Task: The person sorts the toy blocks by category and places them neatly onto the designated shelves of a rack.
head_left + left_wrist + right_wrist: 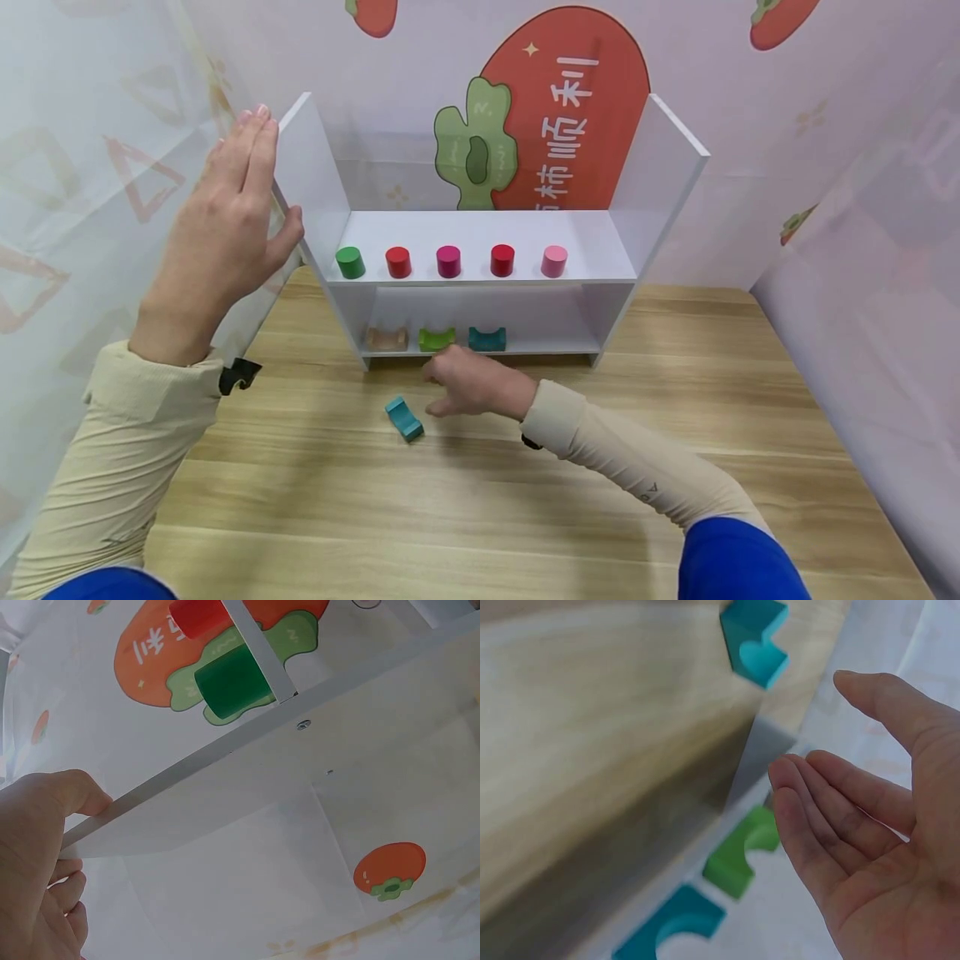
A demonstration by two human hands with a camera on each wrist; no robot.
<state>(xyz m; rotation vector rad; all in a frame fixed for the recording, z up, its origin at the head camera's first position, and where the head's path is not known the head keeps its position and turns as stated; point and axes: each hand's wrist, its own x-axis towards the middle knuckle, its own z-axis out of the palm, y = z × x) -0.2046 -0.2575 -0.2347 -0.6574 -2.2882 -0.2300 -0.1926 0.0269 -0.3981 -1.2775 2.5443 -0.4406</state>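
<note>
My left hand (pixel 228 204) grips the front edge of the left side panel of a white two-tier shelf (pixel 480 279). In the left wrist view, the thumb lies on one side of that panel and the bent fingers on the other. My right hand (pixel 476 383) holds nothing; its thumb and fingers stand apart, just in front of the lower tier. Left of it, a teal notched block (pixel 405 419) lies on the table. On the lower tier sit a beige notched block (pixel 387 339), a green notched block (pixel 739 855) and another teal notched block (pixel 487 339).
Along the upper tier stands a row of cylinders: a green one (pixel 350 262), a pink one (pixel 554 262) and several reds between. The wooden table (pixel 375 533) runs to patterned curtains (pixel 847 250) at the sides and back.
</note>
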